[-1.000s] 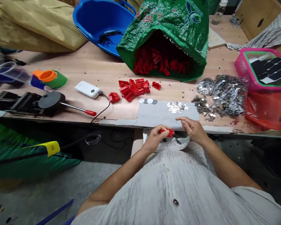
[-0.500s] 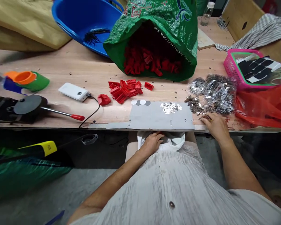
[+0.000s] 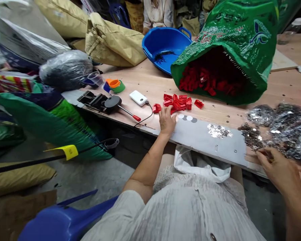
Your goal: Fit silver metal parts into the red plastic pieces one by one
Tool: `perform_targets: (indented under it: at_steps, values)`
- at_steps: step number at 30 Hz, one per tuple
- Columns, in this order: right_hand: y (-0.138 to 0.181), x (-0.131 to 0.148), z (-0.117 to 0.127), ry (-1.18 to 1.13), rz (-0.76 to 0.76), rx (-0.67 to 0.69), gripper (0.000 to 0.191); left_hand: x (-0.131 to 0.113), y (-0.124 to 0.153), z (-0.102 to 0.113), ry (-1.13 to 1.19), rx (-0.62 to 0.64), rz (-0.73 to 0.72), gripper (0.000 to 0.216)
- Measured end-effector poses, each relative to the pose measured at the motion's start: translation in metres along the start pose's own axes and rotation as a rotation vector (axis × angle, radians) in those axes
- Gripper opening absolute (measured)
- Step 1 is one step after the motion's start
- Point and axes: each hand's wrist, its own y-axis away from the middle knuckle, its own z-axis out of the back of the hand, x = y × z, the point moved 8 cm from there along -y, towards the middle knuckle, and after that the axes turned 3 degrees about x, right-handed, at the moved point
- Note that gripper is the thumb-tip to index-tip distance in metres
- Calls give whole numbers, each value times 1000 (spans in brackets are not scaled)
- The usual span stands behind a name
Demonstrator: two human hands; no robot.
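My left hand (image 3: pixel 167 121) is over the near side of a loose pile of red plastic pieces (image 3: pixel 182 102). Its fingers reach forward and the thumb stands apart; the fingertips touch or nearly touch the pieces. My right hand (image 3: pixel 278 165) is at the near edge of a heap of small dark metal pieces (image 3: pixel 252 135), thumb and fingers pinched together. What lies between those fingertips is too small to make out. Between the hands a grey sheet (image 3: pixel 203 140) lies along the table edge, with a patch of shiny metal pieces (image 3: pixel 219 131) and several round discs (image 3: pixel 189 118) on it.
A green sack (image 3: pixel 256 90) of red pieces gapes behind the pile. A blue basin (image 3: pixel 150 50), a white power bank (image 3: pixel 138 98) with a cable, and a red-tipped lever tool (image 3: pixel 112 102) stand leftward. Bagged metal pieces (image 3: pixel 291 130) lie right. A person (image 3: pixel 158 15) is beyond the table.
My left hand has gone from my lap up to the red pieces. The view has swung left. My right hand stays by the dark metal heap.
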Motion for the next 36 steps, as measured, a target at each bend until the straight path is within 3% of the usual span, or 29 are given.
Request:
perform_targets:
  at_steps: [4, 8, 12, 15, 18, 22, 26, 29, 36]
  values:
    - [1, 8, -1, -32, 9, 7, 21, 25, -20, -14, -162, 56, 38, 47]
    - [1, 12, -2, -97, -25, 48, 19, 33, -22, -23, -133, 105, 14, 40]
    - [1, 14, -4, -154, -21, 70, 18, 31, -13, -14, -78, 81, 11, 33]
    - [0, 16, -6, -203, -32, 60, 22, 25, 4, -3, 94, 53, 35, 31]
    - [0, 32, -8, -299, -18, 69, 26, 11, 27, -2, 404, 126, 56, 29]
    - [1, 89, -4, -465, 123, 65, 29, -25, 59, 0, 657, 216, -2, 36]
    - [1, 148, 4, -637, 235, 48, 23, -64, 86, 6, 593, 258, -127, 40]
    - [2, 177, 12, -653, 324, -8, 20, -87, 101, 9, 523, 290, -216, 39]
    - [9, 198, 15, -663, 480, -63, 14, -109, 110, 13, 540, 299, -276, 38]
